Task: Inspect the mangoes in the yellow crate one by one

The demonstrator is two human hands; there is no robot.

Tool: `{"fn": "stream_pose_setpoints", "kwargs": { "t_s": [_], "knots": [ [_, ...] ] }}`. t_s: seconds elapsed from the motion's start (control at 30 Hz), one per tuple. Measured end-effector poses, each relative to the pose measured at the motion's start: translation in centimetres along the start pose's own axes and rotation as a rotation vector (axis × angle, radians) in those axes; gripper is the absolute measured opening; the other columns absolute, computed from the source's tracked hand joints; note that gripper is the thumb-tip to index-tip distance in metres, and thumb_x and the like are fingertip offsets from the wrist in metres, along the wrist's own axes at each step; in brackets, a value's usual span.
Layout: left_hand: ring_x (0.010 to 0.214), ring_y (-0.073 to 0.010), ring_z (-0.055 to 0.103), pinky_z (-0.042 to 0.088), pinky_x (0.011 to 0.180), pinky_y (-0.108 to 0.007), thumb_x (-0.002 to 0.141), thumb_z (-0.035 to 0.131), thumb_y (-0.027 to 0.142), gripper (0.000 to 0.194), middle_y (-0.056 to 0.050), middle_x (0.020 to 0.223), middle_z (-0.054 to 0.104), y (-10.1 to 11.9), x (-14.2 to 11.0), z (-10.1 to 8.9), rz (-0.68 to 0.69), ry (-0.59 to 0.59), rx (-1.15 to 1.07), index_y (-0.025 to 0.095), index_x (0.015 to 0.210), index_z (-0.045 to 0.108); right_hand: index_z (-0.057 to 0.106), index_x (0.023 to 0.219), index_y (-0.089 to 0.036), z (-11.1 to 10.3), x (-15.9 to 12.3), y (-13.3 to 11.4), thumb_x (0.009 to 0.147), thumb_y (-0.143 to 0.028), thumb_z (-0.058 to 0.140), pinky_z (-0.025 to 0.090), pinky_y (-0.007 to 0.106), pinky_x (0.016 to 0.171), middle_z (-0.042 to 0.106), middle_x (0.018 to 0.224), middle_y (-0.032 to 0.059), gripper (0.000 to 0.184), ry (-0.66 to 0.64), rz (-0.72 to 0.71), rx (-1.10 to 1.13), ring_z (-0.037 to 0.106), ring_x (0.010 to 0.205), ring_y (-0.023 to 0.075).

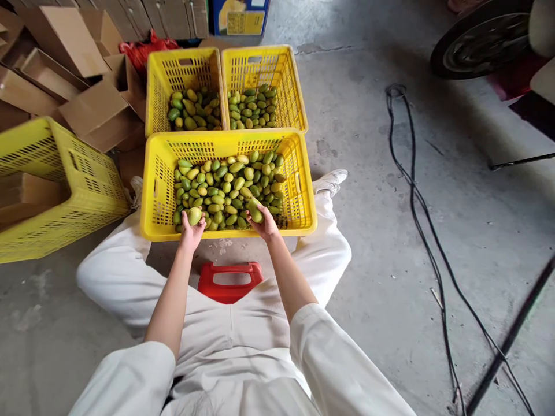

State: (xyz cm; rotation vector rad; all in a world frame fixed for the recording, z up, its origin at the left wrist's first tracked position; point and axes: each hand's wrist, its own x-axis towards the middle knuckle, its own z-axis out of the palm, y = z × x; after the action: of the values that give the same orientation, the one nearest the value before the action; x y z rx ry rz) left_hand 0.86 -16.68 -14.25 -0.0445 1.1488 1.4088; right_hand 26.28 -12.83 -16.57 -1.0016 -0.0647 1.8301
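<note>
A large yellow plastic crate stands between my knees, its floor covered with green and yellowish mangoes. Over its near left part, my left hand is closed round a mango. My right hand grips a greener, longer mango near the middle of the same rim. Both fruits are held above the pile, a short way apart from each other. The fingers of each hand are partly hidden by the fruit.
Behind are two more yellow crates holding mangoes. At left, a yellow crate contains cardboard, with cardboard boxes piled behind. A red stool is beneath me. Black cables and a wheel lie right.
</note>
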Motion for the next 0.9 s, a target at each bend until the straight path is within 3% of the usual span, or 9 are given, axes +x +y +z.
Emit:
{"fn": "stream_pose_setpoints", "kwargs": {
  "t_s": [0.07,0.17,0.27,0.4,0.5,0.63,0.7,0.8,0.9],
  "knots": [
    [0.067,-0.013,0.064,0.055,0.062,-0.022,0.104,0.072,0.067,0.05,-0.005,0.081,0.071,0.0,0.1,0.1,0.02,0.016,0.006,0.018,0.106,0.08,0.068,0.106,-0.027,-0.2,0.2,0.0,0.081,-0.035,0.089,0.05,0.021,0.05,0.077,0.091,-0.0022,0.034,-0.039,-0.008,-0.025,0.072,0.076,0.0152],
    [0.075,-0.0153,0.071,0.061,0.07,-0.025,0.1,0.082,0.056,0.037,-0.004,0.085,0.074,-0.1,0.3,0.0,0.023,-0.003,0.06,0.021,0.11,0.08,0.067,0.099,-0.025,-0.4,0.5,0.1,0.084,-0.044,0.091,0.037,0.018,0.042,0.073,0.082,-0.0037,0.034,-0.04,-0.028,-0.047,0.061,0.061,0.0105],
    [0.074,-0.0151,0.072,0.058,0.065,-0.023,0.09,0.095,0.045,0.031,-0.006,0.091,0.078,-0.2,0.3,-0.2,0.028,-0.026,0.082,0.021,0.103,0.08,0.063,0.094,-0.025,-0.3,0.7,0.2,0.083,-0.045,0.094,0.038,0.018,0.043,0.069,0.076,-0.0057,0.038,0.002,-0.053,-0.026,0.058,0.059,0.0092],
    [0.077,-0.0149,0.07,0.051,0.058,-0.021,0.086,0.098,0.043,0.03,-0.008,0.098,0.079,-0.4,0.3,-0.3,0.063,-0.026,0.077,0.022,0.091,0.076,0.062,0.094,-0.026,0.3,0.5,0.3,0.086,-0.041,0.093,0.044,0.017,0.047,0.072,0.078,-0.0064,0.036,0.062,-0.082,0.036,0.056,0.057,0.0081],
    [0.075,-0.0152,0.066,0.046,0.055,-0.021,0.094,0.09,0.055,0.037,-0.006,0.085,0.072,-0.3,0.4,-0.2,0.072,-0.013,0.052,0.023,0.086,0.074,0.062,0.09,-0.025,0.6,0.2,0.0,0.092,-0.046,0.088,0.041,0.017,0.043,0.07,0.075,-0.0058,0.034,0.074,-0.072,0.086,0.048,0.05,0.0069],
    [0.063,-0.0139,0.054,0.047,0.057,-0.023,0.106,0.065,0.07,0.054,-0.002,0.07,0.058,0.0,0.2,0.2,0.049,-0.001,0.007,0.022,0.081,0.07,0.062,0.083,-0.023,0.6,-0.1,-0.8,0.101,-0.063,0.075,0.029,0.018,0.033,0.067,0.065,-0.0015,0.046,0.079,0.03,0.084,0.037,0.042,0.0069],
    [0.065,-0.0147,0.055,0.05,0.06,-0.024,0.11,0.058,0.069,0.057,-0.003,0.07,0.059,0.1,0.0,0.5,0.027,0.019,-0.016,0.022,0.081,0.069,0.063,0.082,-0.022,0.6,-0.1,-1.0,0.103,-0.062,0.071,0.034,0.019,0.034,0.067,0.064,0.0,0.046,0.107,0.048,0.107,0.043,0.044,0.0087],
    [0.068,-0.0157,0.059,0.051,0.063,-0.024,0.111,0.058,0.066,0.055,-0.004,0.072,0.063,0.2,-0.3,1.0,-0.019,0.055,-0.046,0.021,0.082,0.069,0.069,0.092,-0.021,1.0,-0.1,-0.9,0.104,-0.05,0.07,0.054,0.022,0.045,0.075,0.074,0.0033,0.031,0.163,0.046,0.142,0.066,0.06,0.0146],
    [0.063,-0.0137,0.057,0.048,0.06,-0.024,0.112,0.059,0.057,0.049,-0.004,0.076,0.065,0.5,-0.8,1.3,-0.047,0.052,-0.061,0.019,0.083,0.07,0.07,0.097,-0.02,1.4,-0.1,-0.5,0.103,-0.036,0.07,0.059,0.024,0.052,0.079,0.081,0.004,0.016,0.184,0.073,0.105,0.074,0.068,0.0173]
  ]
}}
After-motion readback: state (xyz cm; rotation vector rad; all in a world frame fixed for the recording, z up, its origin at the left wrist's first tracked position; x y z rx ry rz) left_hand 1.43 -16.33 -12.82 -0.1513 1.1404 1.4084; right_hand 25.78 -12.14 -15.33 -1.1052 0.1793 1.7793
